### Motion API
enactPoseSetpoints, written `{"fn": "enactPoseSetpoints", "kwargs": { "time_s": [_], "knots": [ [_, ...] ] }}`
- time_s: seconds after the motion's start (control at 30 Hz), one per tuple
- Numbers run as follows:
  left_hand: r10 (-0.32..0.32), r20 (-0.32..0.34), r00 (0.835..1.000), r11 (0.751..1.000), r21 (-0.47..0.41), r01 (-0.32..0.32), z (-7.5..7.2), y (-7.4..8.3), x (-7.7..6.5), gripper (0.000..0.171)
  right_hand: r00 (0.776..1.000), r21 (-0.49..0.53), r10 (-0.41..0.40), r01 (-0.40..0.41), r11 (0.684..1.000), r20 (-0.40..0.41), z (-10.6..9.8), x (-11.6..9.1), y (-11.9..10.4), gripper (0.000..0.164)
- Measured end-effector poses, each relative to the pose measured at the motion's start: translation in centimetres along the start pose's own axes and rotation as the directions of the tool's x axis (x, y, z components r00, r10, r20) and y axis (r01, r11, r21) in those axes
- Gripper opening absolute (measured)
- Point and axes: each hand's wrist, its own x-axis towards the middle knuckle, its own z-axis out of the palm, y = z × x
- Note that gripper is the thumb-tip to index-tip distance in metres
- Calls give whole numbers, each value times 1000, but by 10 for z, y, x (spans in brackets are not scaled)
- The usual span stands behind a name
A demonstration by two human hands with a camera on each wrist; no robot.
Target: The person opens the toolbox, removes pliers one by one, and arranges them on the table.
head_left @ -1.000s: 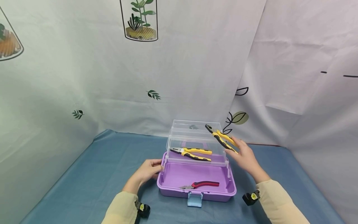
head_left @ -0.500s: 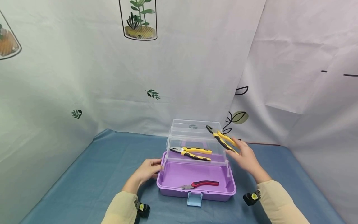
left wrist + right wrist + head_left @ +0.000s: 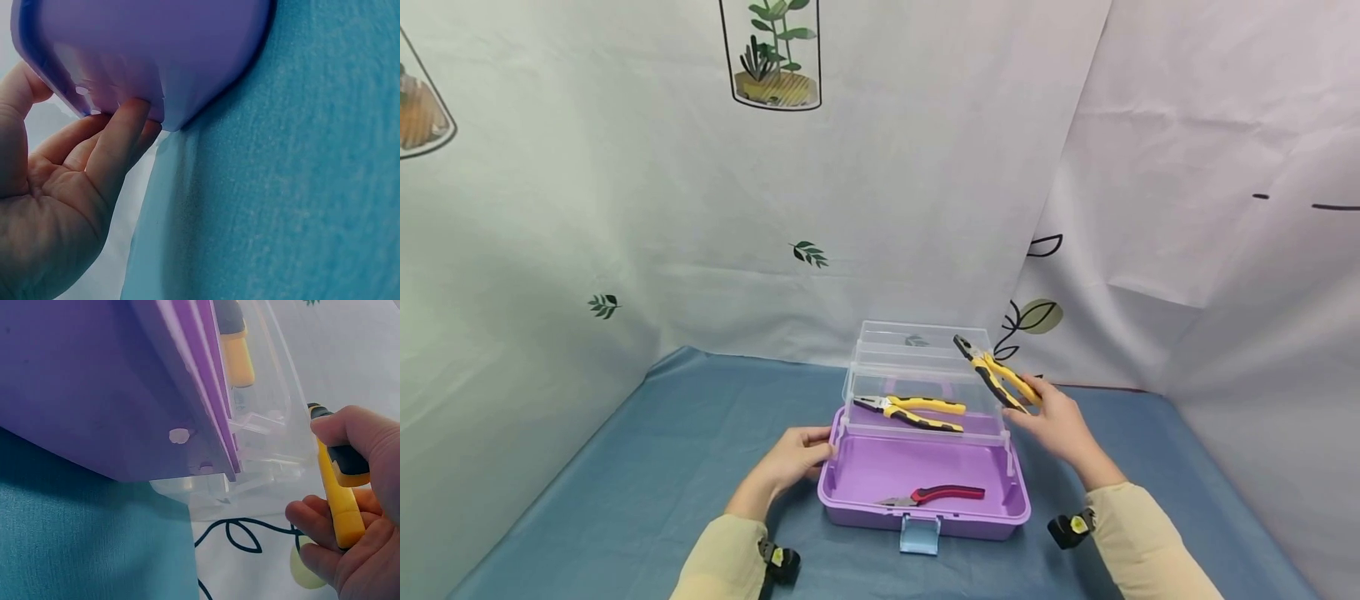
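while left fingers [image 3: 119,137] pincer-like on purple box [image 3: 880,458], right fingers [image 3: 322,559] half-bent round upper pliers [image 3: 979,361]

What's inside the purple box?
In the purple box, red pliers lie by the front rim, which may hide part. What lies under the clear tray and its yellow pliers isn't discernible.

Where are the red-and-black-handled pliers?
Head view: the red-and-black pliers lie in the purple plastic toolbox, at its near side, just behind the light-blue plastic latch.
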Motion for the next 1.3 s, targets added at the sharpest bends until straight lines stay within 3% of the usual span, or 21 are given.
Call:
{"fn": "enactPoseSetpoints", "kwargs": {
  "time_s": [0.33, 1.0, 1.3],
  "knots": [
    [9, 13, 1000, 1000, -7, -9, -2, -2, 1, 59, 1000, 8, 8, -8, 1000, -2, 3, 4, 1, 73],
    [3, 11, 1000, 1000, -14, -3, -3, -2, 1, 59, 990, 111, 67, -53, 992, -123, 19, -4, 18, 77],
    [-2, 2, 1000, 1000, -4, 2, -2, -3, 2, 59, 984, 127, 90, -70, 989, -155, 19, -12, 27, 69]
  ]
}}
